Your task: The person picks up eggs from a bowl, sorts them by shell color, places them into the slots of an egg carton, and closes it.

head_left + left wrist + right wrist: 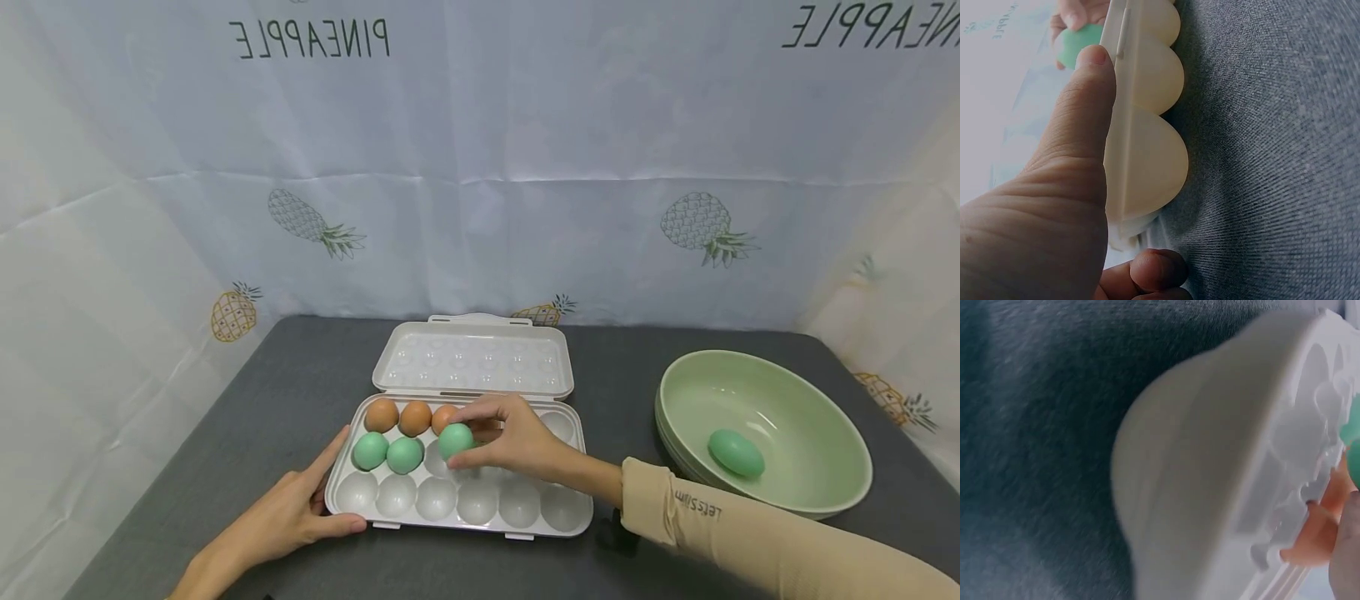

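A white egg tray [457, 527] lies open, its lid [474, 360] folded back toward the curtain. Brown eggs [382, 414] fill cups at the left of its back row. Two green eggs [371, 451] sit in the middle row. My right hand [510, 437] pinches another green egg [456, 441] between thumb and fingers, just over the middle row. At the tray's left front corner, my left hand [296, 512] holds the edge; the left wrist view shows its thumb [1082, 106] along the rim and curled fingers below. The right wrist view catches only part of the tray and eggs.
Right of the tray stands a stack of pale green bowls [795, 400], with one green egg [737, 452] in the top one. A dark grey cloth [247, 450] covers the table. Behind it hangs a pineapple-print curtain [480, 233]. A small dark object [618, 537] lies under the right forearm.
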A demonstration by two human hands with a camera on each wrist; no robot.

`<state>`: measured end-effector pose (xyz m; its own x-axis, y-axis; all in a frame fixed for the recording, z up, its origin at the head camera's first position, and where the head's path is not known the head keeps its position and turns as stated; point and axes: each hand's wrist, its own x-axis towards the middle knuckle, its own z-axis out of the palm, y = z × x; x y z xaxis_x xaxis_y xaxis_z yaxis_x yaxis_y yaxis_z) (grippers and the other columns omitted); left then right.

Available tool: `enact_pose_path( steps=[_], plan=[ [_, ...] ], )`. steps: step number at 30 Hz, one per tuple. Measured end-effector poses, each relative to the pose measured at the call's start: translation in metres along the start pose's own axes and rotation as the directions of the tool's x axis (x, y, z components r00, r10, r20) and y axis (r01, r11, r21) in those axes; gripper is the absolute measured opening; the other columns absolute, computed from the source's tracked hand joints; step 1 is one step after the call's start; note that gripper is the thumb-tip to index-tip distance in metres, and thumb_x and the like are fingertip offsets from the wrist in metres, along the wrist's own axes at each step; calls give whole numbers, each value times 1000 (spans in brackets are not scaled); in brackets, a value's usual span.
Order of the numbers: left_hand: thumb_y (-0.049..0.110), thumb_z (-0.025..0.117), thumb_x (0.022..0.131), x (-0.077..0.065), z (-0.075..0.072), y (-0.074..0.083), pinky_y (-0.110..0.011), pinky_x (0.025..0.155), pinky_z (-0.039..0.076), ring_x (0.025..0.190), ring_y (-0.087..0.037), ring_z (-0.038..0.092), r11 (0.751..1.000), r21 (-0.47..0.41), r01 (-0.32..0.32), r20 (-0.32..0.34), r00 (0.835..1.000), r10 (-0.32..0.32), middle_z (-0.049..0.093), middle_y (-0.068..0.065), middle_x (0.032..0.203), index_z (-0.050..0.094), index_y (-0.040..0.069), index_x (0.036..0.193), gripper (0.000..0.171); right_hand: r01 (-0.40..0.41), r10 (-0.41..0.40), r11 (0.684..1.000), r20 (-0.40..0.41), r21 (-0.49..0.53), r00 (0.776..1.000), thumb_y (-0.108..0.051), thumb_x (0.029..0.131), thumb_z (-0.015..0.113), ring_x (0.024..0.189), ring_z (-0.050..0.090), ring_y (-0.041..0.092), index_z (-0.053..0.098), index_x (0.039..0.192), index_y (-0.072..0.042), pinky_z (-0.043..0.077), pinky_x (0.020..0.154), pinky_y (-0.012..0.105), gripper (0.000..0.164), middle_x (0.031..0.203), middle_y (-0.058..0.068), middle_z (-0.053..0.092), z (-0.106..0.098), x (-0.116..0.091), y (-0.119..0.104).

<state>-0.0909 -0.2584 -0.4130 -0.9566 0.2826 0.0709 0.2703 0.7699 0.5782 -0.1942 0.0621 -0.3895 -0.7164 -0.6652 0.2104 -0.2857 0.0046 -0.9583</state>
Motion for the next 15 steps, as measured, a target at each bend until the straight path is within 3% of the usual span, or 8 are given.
enact_pose_path(
  steps=[8,15],
  plan=[
    [45,85,81,1,-1,1,-16,54,32,55,7,32,1000,-14,3,11,1000,-3,36,20,63,17,8,164,113,35,-35,995,3,-93,999,2,72,89,97,67,-2,73,115,9,58,88,24,46,116,26,71,13,4,5],
    [45,84,82,1,-1,2,-15,52,31,53,8,31,1000,-7,6,21,1000,-6,36,21,61,18,7,164,112,46,-50,973,-10,-226,999,3,70,90,91,67,1,77,108,6,58,83,19,41,105,17,77,22,8,7]
  ],
)
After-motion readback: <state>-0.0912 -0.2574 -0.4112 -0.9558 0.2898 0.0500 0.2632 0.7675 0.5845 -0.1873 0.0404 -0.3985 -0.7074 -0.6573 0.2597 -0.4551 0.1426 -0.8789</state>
